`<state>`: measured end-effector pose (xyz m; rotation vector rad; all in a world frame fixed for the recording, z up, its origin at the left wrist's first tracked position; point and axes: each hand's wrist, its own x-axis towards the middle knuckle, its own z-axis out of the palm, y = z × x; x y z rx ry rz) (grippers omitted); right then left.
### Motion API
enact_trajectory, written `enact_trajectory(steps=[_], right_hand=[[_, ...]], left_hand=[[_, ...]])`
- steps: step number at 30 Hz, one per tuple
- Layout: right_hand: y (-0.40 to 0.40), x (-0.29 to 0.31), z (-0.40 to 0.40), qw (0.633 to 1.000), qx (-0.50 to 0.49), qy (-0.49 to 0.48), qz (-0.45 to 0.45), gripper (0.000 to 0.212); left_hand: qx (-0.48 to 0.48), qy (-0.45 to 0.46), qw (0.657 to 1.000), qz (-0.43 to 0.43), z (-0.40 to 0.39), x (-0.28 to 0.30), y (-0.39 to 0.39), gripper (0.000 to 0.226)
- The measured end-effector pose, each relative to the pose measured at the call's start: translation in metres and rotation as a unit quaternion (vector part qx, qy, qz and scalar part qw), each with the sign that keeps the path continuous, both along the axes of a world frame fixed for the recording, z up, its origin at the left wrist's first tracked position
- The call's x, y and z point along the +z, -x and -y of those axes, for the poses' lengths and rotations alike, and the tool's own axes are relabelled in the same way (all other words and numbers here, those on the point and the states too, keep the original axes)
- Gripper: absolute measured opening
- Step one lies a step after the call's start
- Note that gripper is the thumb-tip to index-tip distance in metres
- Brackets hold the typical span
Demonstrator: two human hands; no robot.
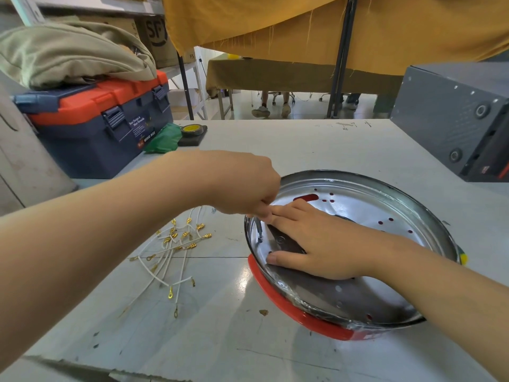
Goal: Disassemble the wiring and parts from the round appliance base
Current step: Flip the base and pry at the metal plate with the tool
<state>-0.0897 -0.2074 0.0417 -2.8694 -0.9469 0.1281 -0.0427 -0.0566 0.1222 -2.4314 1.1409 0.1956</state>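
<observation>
Unscrewing a part inside the round base, wiring already out on the bench.

Far left, toolbox (93, 125) under a folded cloth; nearer, a heap of white wires (170, 252) with gold terminals lying loose on the bench (303, 144), just left of the base. Left hand (242, 183) curled over the left rim, fingers pinching a thin metal tool (259, 230), probably a screwdriver, tip down on the pan floor. Right hand (316, 244) flat inside the round base (385, 194), fingers straight and slightly spread, pressing a dark part down. Base near right on the bench, silver pan over a red rim. Next, likely: turning the screw free while holding the part steady, then lifting it out.
</observation>
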Motion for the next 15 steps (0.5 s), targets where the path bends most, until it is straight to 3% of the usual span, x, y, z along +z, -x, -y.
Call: enact_trajectory(steps=[4,9,15], right_hand=[[-0.0008,-0.0008,-0.0002,1.000,0.002,0.002,0.012,0.067],[-0.0010,-0.0015,0.0001,1.000,0.001,0.001,0.015,0.068],[0.0004,0.0001,0.0001,1.000,-0.004,0.000,0.003,0.070]], left_hand=[[-0.007,0.024,0.999,-0.026,-0.0024,-0.0001,0.0024,0.010],[0.011,0.039,0.997,-0.065,-0.0071,0.0040,0.0027,0.016],[0.026,0.010,1.000,-0.015,-0.0043,0.0016,0.0000,0.040]])
